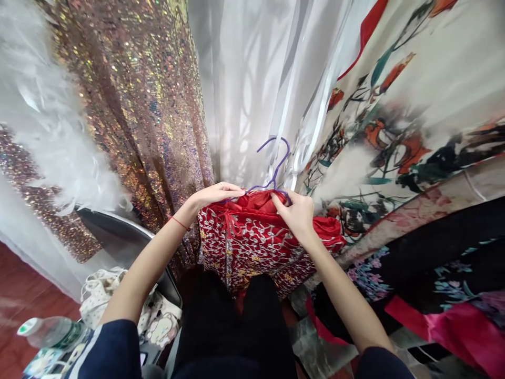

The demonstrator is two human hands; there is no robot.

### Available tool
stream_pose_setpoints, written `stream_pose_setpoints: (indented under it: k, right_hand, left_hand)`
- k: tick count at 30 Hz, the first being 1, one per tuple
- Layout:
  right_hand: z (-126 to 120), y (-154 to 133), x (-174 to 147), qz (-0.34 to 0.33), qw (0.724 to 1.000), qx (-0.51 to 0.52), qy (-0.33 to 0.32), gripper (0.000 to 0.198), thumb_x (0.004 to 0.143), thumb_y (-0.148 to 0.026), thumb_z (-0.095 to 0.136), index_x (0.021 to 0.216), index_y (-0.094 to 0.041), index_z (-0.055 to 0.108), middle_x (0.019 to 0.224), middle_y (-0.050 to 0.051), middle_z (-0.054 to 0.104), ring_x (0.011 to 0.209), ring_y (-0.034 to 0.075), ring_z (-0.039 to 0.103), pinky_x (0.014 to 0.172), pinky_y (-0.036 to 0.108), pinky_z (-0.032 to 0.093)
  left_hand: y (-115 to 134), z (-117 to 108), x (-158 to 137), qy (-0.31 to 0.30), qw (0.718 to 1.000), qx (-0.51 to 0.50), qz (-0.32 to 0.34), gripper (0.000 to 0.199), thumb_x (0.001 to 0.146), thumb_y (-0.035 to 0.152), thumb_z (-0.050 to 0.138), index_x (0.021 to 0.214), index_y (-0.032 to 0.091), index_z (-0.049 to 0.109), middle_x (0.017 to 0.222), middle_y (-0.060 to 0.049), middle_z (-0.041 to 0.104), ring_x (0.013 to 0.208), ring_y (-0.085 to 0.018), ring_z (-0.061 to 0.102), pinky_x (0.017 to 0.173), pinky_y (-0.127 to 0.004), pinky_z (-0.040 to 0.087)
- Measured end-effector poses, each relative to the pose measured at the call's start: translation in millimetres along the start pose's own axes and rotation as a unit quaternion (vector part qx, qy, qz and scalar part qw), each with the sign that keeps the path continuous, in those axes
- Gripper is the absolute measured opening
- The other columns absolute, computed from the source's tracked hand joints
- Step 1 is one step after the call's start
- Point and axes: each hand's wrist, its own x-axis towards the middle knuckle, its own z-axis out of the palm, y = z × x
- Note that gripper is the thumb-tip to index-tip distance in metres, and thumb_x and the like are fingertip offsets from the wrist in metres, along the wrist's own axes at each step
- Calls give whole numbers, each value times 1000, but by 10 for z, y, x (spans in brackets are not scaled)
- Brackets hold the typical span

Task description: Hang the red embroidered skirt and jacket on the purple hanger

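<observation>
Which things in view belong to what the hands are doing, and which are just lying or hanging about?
In use:
- red patterned garment
- purple hanger
- left hand and right hand, both at the garment's top edge

Apparently just there:
- plastic bottle
- sequined fabric
- cream floral fabric

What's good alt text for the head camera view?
A person's left hand and right hand hold a red, silver-patterned garment and a purple hanger at its top. Sequined fabric hangs left, floral cloth right.
</observation>
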Motion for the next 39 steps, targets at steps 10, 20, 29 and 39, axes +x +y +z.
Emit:
stream_pose_setpoints:
  k: [10, 20, 29, 39]
  right_hand:
    - [51, -55, -5, 44, 998, -40, 4, 37, 82, -47, 62, 56, -21, 53, 52, 2, 57, 51, 17, 51, 56, 28, 27]
    - [114, -83, 5, 77, 995, -47, 33, 34, 80, -41, 63, 55, -22, 51, 48, 0, 51, 50, 15, 46, 56, 28, 24]
    - [92, -25, -2, 54, 997, 43, 23, 33, 76, -40, 62, 54, -23, 43, 45, -5, 40, 48, 12, 36, 57, 27, 31]
    - [99, -9, -31, 49, 997, 64, 19, 36, 77, -42, 58, 55, -23, 38, 46, -5, 40, 49, 12, 36, 56, 26, 29]
  left_hand:
    - [-84, -202, 158, -62, 996, -25, -58, 26, 75, 23, 70, 100, 17, 68, 101, -6, 75, 89, -14, 69, 89, -30, 53]
    - [-108, -23, 103, -18, 982, 175, -75, 41, 73, 50, 75, 95, 16, 76, 90, -3, 76, 74, -15, 65, 75, -26, 50]
    - [-183, 99, 220, 136, 948, 283, 56, 42, 75, 52, 70, 93, 15, 78, 79, -2, 73, 70, -15, 62, 67, -24, 46]
    - [-249, 35, 327, 112, 912, 391, -51, 19, 70, 31, 70, 79, 16, 75, 71, -2, 72, 71, -20, 66, 68, -26, 47]
